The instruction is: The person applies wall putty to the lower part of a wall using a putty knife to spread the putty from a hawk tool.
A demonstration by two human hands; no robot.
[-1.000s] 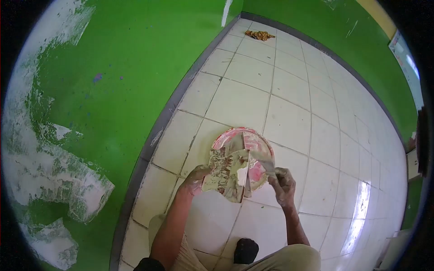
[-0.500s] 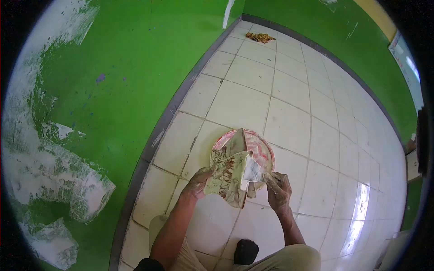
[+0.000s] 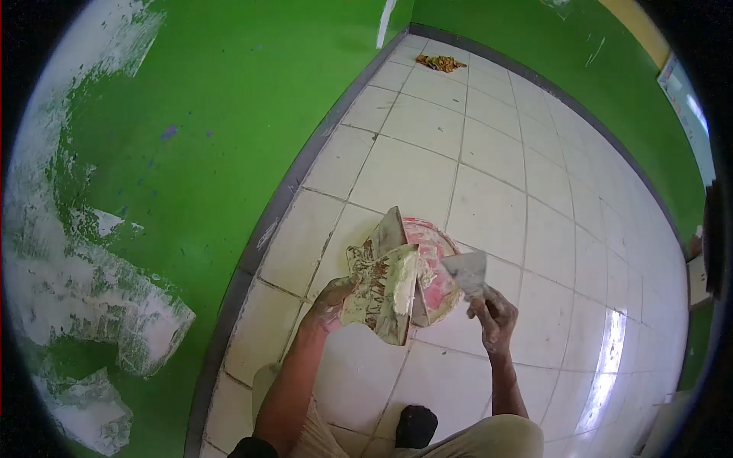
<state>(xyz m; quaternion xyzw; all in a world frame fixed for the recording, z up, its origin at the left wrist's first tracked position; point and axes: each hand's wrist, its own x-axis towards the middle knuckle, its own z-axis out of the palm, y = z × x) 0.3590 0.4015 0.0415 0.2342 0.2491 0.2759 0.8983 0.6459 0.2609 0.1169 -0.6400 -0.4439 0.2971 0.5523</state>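
Observation:
My left hand (image 3: 333, 302) grips the left edge of a putty-smeared board (image 3: 374, 294), tilted above a round red-rimmed container. White putty (image 3: 405, 282) lies along the board's right edge. A grey flap (image 3: 391, 231) stands up behind the board. In my right hand (image 3: 493, 314) is a small scraper (image 3: 467, 271), its flat grey blade pointing up and left, apart from the board. Pink and white smears cover the inside of the container (image 3: 434, 248), partly hidden by the board.
A green wall (image 3: 229, 114) with white putty patches (image 3: 145, 320) rises at the left, edged by a grey skirting (image 3: 286, 191). A crumpled brown cloth (image 3: 440, 63) lies on the tiled floor (image 3: 489, 198) near the far corner. My knees and a dark foot (image 3: 416, 426) are below.
My right hand has moved right with the scraper, away from the board, and the blade now points up. The board has shifted slightly left and tilted.

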